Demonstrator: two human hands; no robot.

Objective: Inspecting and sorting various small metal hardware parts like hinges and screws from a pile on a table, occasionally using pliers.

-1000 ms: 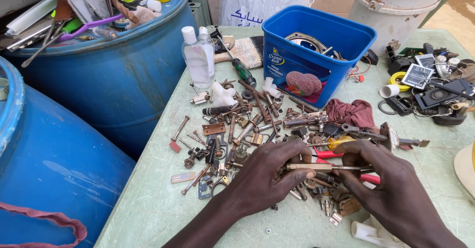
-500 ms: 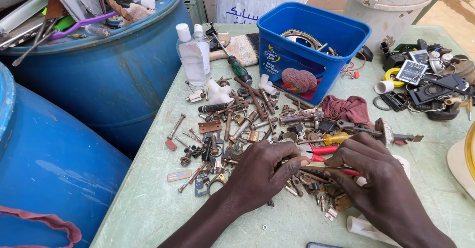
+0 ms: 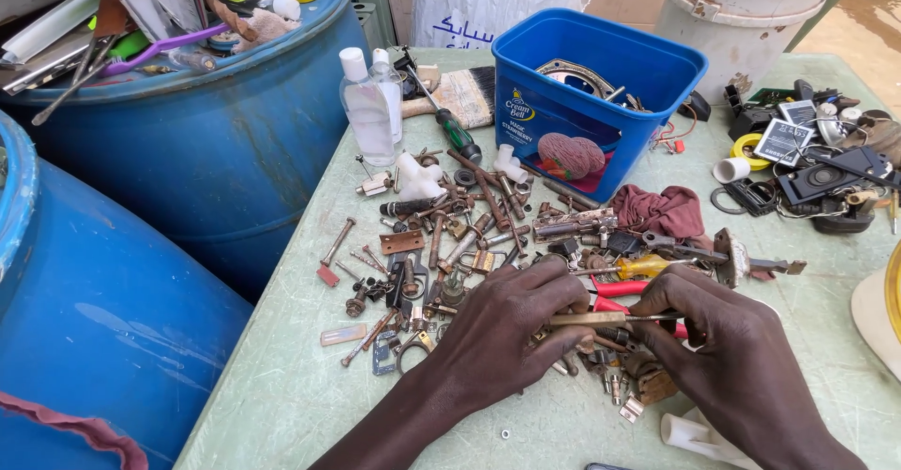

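Between both hands, a slim metal rod (image 3: 601,319) lies level, pinched by the left hand (image 3: 502,329) and right hand (image 3: 727,339) over scattered bolts and keys (image 3: 441,245) on the tabletop (image 3: 282,386); beyond them stands a blue tub (image 3: 591,95).

tub (image 3: 526,104) behind hardware pile (image 3: 441,245)

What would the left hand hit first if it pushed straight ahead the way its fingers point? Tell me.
Likely the yellow-handled screwdriver lying just beyond the left hand, though its fingers already grip a thin metal rod; depth is hard to judge.
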